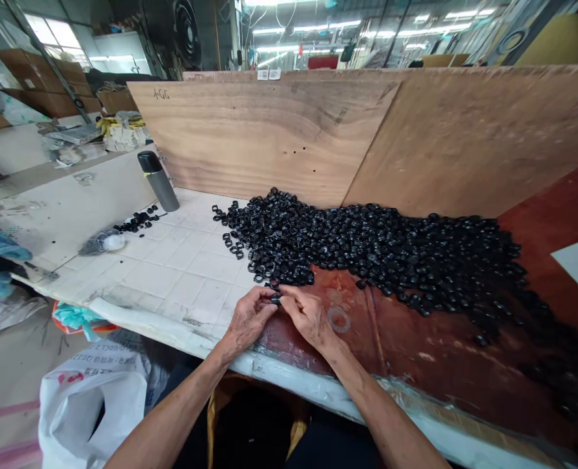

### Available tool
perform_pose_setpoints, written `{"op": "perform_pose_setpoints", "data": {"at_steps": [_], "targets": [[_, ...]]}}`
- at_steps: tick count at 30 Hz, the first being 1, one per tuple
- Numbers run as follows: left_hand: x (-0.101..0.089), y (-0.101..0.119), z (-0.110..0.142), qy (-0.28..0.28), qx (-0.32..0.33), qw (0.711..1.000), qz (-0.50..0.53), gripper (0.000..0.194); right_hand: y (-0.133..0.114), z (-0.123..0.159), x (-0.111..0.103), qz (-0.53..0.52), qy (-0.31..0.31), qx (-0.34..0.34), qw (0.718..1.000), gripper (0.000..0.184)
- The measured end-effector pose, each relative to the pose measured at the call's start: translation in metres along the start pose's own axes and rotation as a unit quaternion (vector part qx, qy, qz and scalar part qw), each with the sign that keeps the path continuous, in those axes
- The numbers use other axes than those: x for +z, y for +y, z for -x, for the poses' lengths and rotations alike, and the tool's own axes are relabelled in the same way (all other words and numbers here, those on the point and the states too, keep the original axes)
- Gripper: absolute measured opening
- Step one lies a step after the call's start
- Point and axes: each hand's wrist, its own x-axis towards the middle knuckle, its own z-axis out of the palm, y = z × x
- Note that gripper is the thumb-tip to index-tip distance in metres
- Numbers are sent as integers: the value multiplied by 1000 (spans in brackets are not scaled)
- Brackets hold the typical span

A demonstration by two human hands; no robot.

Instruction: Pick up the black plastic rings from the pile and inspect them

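Observation:
My left hand [250,318] and my right hand [309,314] meet near the table's front edge. Between their fingertips is a small black ring-shaped part [275,299], pinched from both sides; fingers cover much of it. Right behind my hands lies the near edge of a large pile of similar black rings [328,238], spread along the wooden board toward the right. A few loose rings [233,244] lie on the white tiled surface at the pile's left end.
A dark grey bottle [162,185] stands at the back left. Near it are small black pieces [140,220] and a clear bag [96,242]. An upright wooden board [269,130] closes off the back. A white sack [94,397] sits below the table's left side.

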Motion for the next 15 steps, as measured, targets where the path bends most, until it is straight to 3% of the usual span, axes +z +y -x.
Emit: {"op": "perform_pose_setpoints", "data": {"at_steps": [2, 5, 10, 12, 15], "targets": [[-1, 0, 0, 3, -2, 1000, 17, 26, -1, 1, 0, -6, -2, -7, 1000, 23], [-2, -1, 0, 6, -3, 1000, 13, 26, -1, 1, 0, 20, -3, 12, 1000, 38], [-2, -2, 0, -1, -6, 1000, 23, 26, -1, 0, -2, -7, -34, 4, 999, 21], [-2, -3, -1, -2, -12, 999, 30, 27, -2, 1, -2, -3, -27, 9, 1000, 24], [-2, -3, 0, -17, -20, 999, 33, 26, -4, 1, -1, -34, -6, 7, 999, 11]]}}
